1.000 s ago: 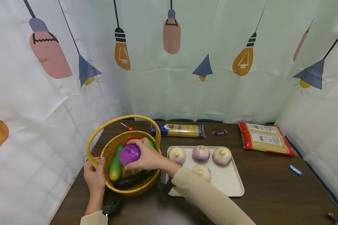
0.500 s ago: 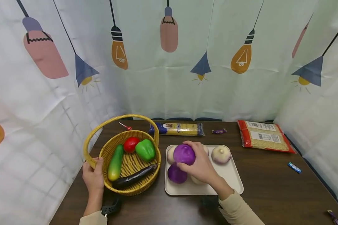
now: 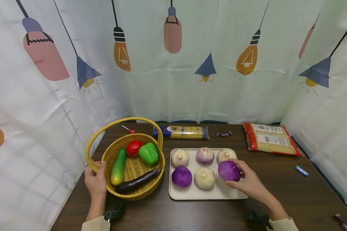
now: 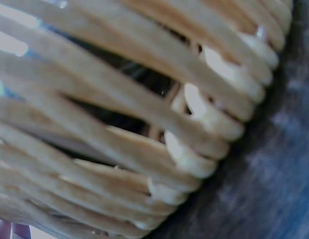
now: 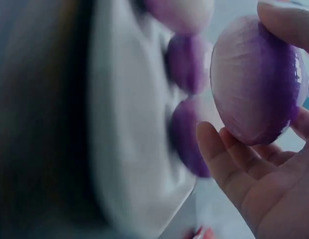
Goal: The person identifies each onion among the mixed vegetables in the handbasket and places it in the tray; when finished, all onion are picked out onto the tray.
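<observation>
My right hand (image 3: 250,181) grips a purple onion (image 3: 229,171) above the front right part of the white tray (image 3: 203,195); the right wrist view shows the onion (image 5: 259,82) pale on one side and purple on the other. Several more onions sit on the tray, among them a purple one (image 3: 182,177) at its front left and a whitish one (image 3: 205,178) beside that. My left hand (image 3: 96,181) holds the yellow wicker basket (image 3: 133,163) at the foot of its handle, on the left side. The left wrist view looks closely at the basket's weave (image 4: 109,109).
In the basket are a cucumber (image 3: 119,166), a tomato (image 3: 134,148), a green bell pepper (image 3: 149,154) and an eggplant (image 3: 137,182). Behind lie a lollipop (image 3: 130,130), a pasta packet (image 3: 183,132) and a purple-wrapped candy (image 3: 224,134). A red-edged bag (image 3: 271,139) lies at the right.
My right hand has carried the purple onion out from over the basket, across the tray to its right side. My left hand has stayed at the basket handle.
</observation>
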Motion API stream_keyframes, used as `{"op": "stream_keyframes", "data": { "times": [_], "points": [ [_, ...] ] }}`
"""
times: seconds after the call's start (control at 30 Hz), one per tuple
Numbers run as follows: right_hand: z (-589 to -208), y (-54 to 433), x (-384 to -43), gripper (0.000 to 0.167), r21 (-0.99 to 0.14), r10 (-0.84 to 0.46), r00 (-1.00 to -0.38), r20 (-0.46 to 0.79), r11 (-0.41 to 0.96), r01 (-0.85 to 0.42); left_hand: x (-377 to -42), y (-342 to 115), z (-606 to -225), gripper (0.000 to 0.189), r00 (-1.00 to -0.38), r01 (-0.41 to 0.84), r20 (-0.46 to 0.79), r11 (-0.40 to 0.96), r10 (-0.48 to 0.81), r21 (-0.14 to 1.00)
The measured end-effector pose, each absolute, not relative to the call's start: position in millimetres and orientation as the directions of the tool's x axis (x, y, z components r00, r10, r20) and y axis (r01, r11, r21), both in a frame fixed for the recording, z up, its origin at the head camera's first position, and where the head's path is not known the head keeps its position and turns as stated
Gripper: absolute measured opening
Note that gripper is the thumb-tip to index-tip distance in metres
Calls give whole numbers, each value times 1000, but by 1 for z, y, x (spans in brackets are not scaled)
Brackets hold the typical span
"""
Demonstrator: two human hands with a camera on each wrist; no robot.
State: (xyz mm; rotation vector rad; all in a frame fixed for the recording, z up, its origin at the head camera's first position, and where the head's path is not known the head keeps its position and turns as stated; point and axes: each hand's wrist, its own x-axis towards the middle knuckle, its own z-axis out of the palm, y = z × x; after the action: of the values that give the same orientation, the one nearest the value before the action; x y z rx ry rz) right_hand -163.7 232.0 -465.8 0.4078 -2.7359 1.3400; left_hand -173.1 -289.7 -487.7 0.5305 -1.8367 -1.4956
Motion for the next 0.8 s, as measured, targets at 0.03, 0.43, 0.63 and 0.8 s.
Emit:
{"op": "stream_keyframes", "data": {
  "times": [0.03, 0.43, 0.63, 0.8],
  "points": [
    [-469, 236, -162, 78, -769, -209, -964, 162, 586, -256, -173, -290, -488, 31, -673, 111, 257, 249, -693, 962],
    [-489, 248, -156, 78, -726, -246, -957, 154, 629, -279, -173, -292, -486, 32, -653, 84, 270, 286, -707, 954],
    [-493, 249, -158, 80, -694, -252, -953, 171, 656, -298, -172, -295, -481, 35, -653, 35, 280, 341, -704, 939],
    [-482, 253, -157, 77, -720, -265, -952, 155, 629, -292, -168, -298, -477, 39, -660, -3, 301, 403, -688, 915]
  ]
}}
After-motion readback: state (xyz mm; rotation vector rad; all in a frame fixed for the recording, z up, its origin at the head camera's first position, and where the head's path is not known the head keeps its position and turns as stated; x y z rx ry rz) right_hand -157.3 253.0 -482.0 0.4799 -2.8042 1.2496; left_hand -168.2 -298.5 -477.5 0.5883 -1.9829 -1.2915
